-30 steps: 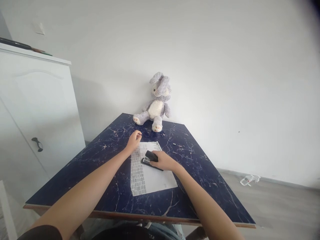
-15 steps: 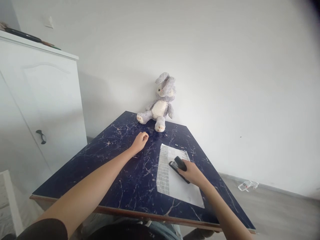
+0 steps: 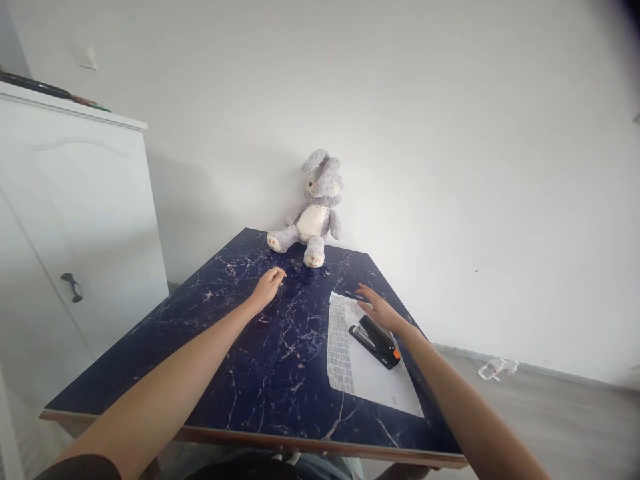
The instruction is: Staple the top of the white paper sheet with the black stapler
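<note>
The right hand (image 3: 383,312) is held open, its fingers spread. Just on its near side, a black stapler (image 3: 374,343) is laid on a paper sheet (image 3: 367,381); neither the stapler's pale mark (image 3: 384,361) nor the sheet's small print (image 3: 395,401) can be read. Well left of it, the left hand (image 3: 268,285) is curled closed; whether anything is gripped cannot be told.

Soft light, faint shadow on wall (image 3: 450,167), wide-angle stretch, dark top-right corner
</note>
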The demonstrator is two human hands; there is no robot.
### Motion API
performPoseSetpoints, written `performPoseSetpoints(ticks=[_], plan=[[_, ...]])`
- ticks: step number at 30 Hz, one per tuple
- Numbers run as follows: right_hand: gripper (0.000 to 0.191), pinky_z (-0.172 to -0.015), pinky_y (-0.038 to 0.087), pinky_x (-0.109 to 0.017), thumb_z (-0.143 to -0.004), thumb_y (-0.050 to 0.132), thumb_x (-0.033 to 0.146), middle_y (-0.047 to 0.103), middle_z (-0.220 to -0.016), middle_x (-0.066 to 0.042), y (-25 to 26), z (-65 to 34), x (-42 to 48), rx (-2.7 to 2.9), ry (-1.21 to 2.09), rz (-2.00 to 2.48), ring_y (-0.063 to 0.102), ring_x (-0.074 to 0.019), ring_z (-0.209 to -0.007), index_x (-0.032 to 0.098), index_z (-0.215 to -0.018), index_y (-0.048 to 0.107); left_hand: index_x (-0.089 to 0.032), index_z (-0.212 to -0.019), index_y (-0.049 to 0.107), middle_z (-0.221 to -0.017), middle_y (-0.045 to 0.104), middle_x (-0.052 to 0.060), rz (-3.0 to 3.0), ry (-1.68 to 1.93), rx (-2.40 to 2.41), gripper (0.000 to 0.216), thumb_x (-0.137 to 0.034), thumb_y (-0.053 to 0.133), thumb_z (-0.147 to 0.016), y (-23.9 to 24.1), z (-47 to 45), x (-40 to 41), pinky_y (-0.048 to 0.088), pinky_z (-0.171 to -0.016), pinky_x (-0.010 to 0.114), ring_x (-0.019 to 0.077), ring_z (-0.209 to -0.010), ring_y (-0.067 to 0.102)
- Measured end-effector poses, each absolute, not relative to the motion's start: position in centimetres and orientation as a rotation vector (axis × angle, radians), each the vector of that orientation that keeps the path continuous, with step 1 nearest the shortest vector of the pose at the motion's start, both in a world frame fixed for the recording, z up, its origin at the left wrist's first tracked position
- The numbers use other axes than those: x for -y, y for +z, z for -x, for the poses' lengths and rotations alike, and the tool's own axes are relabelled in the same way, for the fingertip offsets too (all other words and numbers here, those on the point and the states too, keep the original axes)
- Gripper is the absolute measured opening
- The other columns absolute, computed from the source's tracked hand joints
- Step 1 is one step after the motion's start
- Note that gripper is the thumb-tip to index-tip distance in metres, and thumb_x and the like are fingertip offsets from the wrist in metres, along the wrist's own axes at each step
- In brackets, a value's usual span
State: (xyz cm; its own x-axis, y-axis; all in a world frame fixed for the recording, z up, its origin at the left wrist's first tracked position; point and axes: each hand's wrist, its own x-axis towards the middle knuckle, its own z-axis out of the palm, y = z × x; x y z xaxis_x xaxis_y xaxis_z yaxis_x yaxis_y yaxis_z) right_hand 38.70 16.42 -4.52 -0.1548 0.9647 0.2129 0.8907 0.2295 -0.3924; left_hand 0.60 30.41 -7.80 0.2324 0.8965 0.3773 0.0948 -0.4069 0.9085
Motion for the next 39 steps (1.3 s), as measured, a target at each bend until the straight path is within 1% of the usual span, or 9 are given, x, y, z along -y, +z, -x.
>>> performPoseSetpoints(ticks=[7, 12, 18, 24, 26, 31, 34, 36, 39], plan=[[0.069, -0.126, 0.004, -0.061, -0.105, 0.021, 0.057, 0.01, -0.172, -0.007, -7.7, -35.0, -20.7, 2.279, 0.259, 2.022, 0.007, -0.0281, -0.16, 0.024, -0.165, 0.02, -0.02, -0.064, 0.047, -0.067, 0.048, 0.001, -1.375, 1.291, -0.748, 0.047, -0.059, 0.051, -0.09, -5.2, 2.0, -31.5, 0.045, -0.059, 0.027, 0.0139, -0.06, 0.05], [0.065, -0.127, 0.003, -0.059, -0.107, 0.02, 0.052, 0.009, -0.172, -0.005, -7.1, -27.4, -23.7, 2.318, 0.277, 1.95, 0.005, -0.0243, -0.16, 0.025, -0.165, 0.018, -0.019, -0.055, 0.009, -0.053, 0.013, -0.005, -0.885, 1.408, -0.215, 0.056, -0.033, 0.049, -0.092, -2.4, 9.1, -32.2, 0.029, -0.048, 0.026, 0.01, -0.046, 0.019], [0.061, -0.126, 0.003, -0.062, -0.107, 0.025, 0.046, 0.011, -0.172, -0.004, -7.1, -14.5, -27.8, 2.377, 0.332, 1.736, 0.006, -0.0242, -0.16, 0.025, -0.164, 0.021, -0.017, -0.059, 0.005, -0.057, -0.002, -0.004, -0.629, 1.854, 0.303, 0.049, -0.028, 0.024, -0.103, -2.6, 19.3, -32.1, 0.02, -0.047, 0.028, 0.0122, -0.053, -0.004], [0.058, -0.126, 0.002, -0.062, -0.105, 0.035, 0.039, 0.014, -0.172, -0.003, -5.9, -7.2, -29.2, 2.382, 0.356, 1.53, 0.007, -0.0239, -0.16, 0.026, -0.162, 0.029, -0.018, -0.056, 0.007, -0.058, -0.006, -0.005, -0.637, 1.792, 0.321, 0.053, -0.033, 0.029, -0.102, -3.2, 19.7, -32.9, 0.015, -0.046, 0.029, 0.0112, -0.052, -0.007], [0.052, -0.128, 0.006, -0.056, -0.104, 0.036, 0.031, 0.024, -0.17, -0.002, -5.2, -6.9, -29.0, 2.242, 0.437, 1.384, 0.013, -0.0218, -0.159, 0.026, -0.156, 0.04, -0.018, -0.058, 0.007, -0.06, -0.007, -0.004, -0.657, 1.746, 0.272, 0.052, -0.033, 0.031, -0.101, -3.1, 19.2, -32.9, 0.014, -0.046, 0.029, 0.0113, -0.051, -0.006], [0.059, -0.108, 0.047, -0.042, -0.109, 0.014, 0.044, 0.063, -0.14, -0.007, -3.3, -9.2, -24.8, 2.01, 0.914, 1.043, 0.059, -0.0231, -0.128, 0.023, -0.133, 0.064, -0.016, -0.061, 0.006, -0.066, -0.008, -0.004, -0.7, 1.771, 0.095, 0.051, -0.029, 0.04, -0.097, -2.8, 17.9, -32.0, 0.017, -0.048, 0.029, 0.0123, -0.054, -0.005], [0.045, -0.103, 0.048, -0.036, -0.1, 0.052, 0.056, 0.063, -0.138, -0.003, -2.8, -11.1, -21.1, 2.192, 1.027, 0.902, 0.06, -0.024, -0.123, 0.029, -0.135, 0.06, -0.017, -0.061, 0.005, -0.067, -0.008, -0.004, -0.704, 1.734, 0.061, 0.05, -0.027, 0.04, -0.095, -2.5, 16.9, -31.7, 0.019, -0.046, 0.028, 0.0126, -0.054, -0.006], [0.056, -0.09, 0.051, -0.033, -0.086, 0.072, 0.044, 0.067, -0.125, -0.003, -2.8, -11.9, -19.2, 2.297, 0.935, 1.018, 0.065, -0.0233, -0.106, 0.029, -0.137, 0.055, -0.017, -0.06, 0.004, -0.066, -0.008, -0.004, -0.7, 1.682, 0.033, 0.052, -0.028, 0.042, -0.094, -2.4, 16.3, -31.7, 0.02, -0.044, 0.027, 0.0119, -0.053, -0.007], [0.047, -0.072, 0.049, -0.029, -0.079, 0.071, 0.026, 0.068, -0.102, -0.002, -3.1, -12.5, -18.0, 2.316, 0.803, 1.167, 0.064, -0.0207, -0.085, 0.025, -0.124, 0.056, -0.017, -0.059, 0.004, -0.064, -0.008, -0.005, -0.712, 1.604, -0.041, 0.056, -0.031, 0.047, -0.092, -2.4, 15.5, -31.8, 0.023, -0.043, 0.025, 0.0104, -0.05, -0.006]])
